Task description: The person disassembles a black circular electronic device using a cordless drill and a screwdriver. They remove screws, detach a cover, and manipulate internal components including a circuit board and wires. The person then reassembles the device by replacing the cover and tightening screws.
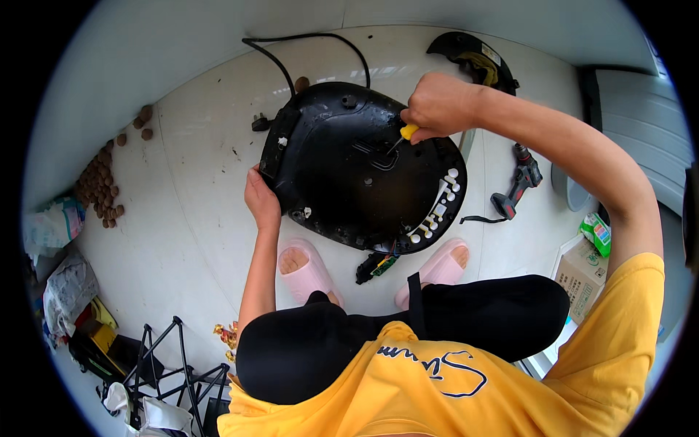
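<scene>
A black rounded appliance housing [328, 182] rests on the floor in front of me, with a strip of white button pieces [439, 207] along its lower right edge. My left hand [261, 200] grips the housing's left edge, its fingers partly hidden by the rim. Closed around a yellow-handled screwdriver [409, 132], my right hand [439, 104] holds it tilted, the shaft's tip at the raised slots near the housing's middle. Whether the tip touches a screw is too small to tell. A small green circuit board [380, 266] hangs by wires at the near edge.
A cordless drill [518, 182] lies to the right, and a black curved cover [473, 60] lies beyond. The black cord [357, 47] loops behind, its plug [261, 122] at left. Walnuts [98, 182] lie by the left wall; a cardboard box [582, 275] stands right.
</scene>
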Demonstrator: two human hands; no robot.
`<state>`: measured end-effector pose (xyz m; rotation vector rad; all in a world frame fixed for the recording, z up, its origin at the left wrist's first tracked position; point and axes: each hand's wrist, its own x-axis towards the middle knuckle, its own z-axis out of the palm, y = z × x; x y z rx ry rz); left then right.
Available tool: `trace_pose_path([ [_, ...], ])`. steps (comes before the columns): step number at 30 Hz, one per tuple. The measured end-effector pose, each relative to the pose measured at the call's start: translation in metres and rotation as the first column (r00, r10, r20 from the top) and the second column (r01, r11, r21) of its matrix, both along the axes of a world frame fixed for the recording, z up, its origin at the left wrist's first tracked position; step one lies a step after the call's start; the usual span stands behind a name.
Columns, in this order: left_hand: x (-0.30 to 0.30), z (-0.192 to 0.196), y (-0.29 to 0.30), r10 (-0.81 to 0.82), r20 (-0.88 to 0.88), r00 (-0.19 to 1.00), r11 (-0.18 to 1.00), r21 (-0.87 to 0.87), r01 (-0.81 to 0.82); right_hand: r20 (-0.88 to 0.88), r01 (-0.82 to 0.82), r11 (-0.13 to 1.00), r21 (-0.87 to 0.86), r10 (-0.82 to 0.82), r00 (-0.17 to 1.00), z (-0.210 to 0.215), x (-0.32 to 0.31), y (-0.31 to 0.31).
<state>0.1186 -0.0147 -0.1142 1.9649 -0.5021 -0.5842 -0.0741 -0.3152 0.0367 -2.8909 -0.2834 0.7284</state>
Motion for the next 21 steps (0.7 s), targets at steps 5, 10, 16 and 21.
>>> trace_pose_path([
  [5, 0.004, 0.002, 0.002, -0.008, 0.031, 0.999, 0.999, 0.048, 0.006, -0.070, 0.416, 0.875, -0.248, -0.445, 0.893, 0.072, -0.032, 0.042],
  [10, 0.002, -0.002, 0.000, 0.005, 0.023, 1.000, 0.999, 0.042, -0.006, -0.093, 0.557, 0.795, -0.242, -0.590, 0.802, 0.067, -0.073, 0.058],
  [16, 0.005, -0.007, 0.003, -0.019, 0.014, 1.000, 1.000, 0.011, 0.018, -0.137, 0.559, 0.784, -0.270, -0.606, 0.784, 0.068, -0.060, 0.070],
  [21, 0.008, 0.001, 0.004, -0.005, 0.040, 0.999, 0.999, 0.033, 0.004, -0.229, 0.509, 0.805, -0.304, -0.580, 0.781, 0.059, -0.030, 0.078],
])
